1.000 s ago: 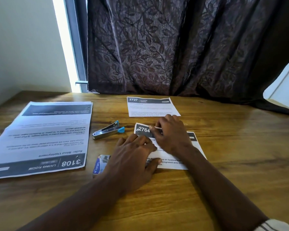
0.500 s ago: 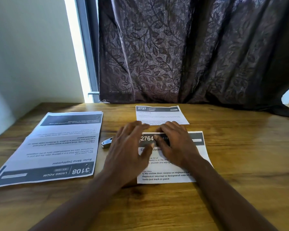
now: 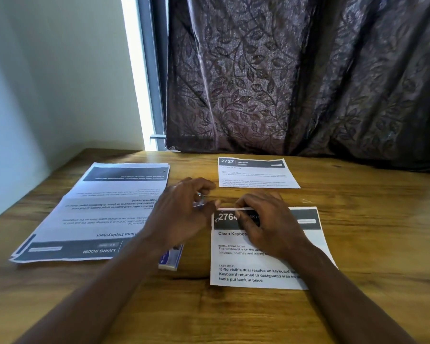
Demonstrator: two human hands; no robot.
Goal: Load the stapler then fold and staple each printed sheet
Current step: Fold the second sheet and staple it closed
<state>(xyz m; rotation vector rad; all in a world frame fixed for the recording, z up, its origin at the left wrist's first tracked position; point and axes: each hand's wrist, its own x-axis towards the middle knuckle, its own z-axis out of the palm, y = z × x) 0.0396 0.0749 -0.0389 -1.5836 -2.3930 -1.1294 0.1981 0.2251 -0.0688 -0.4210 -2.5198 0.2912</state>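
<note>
The right hand (image 3: 266,224) lay flat on the folded sheet marked 2764 (image 3: 263,259), its fingers (image 3: 243,207) together and pressing the top edge down on the table (image 3: 358,244). The left hand (image 3: 181,214) hovered just left of that sheet, fingers curled loosely over the stapler (image 3: 199,202), of which only a glint of metal showed; whether they were gripping it could not be told. To staple well, the right hand probably needed to keep the fold pinned so the layers stayed aligned, while the stapler was slid over the corner beside the number and squeezed once, firmly.

Counted: one stapler, one small staple box (image 3: 170,260) partly under the left forearm, two folded sheets including the one marked 2727 (image 3: 256,173), and a stack of unfolded sheets (image 3: 97,214) at the left showing at least two layers.
</note>
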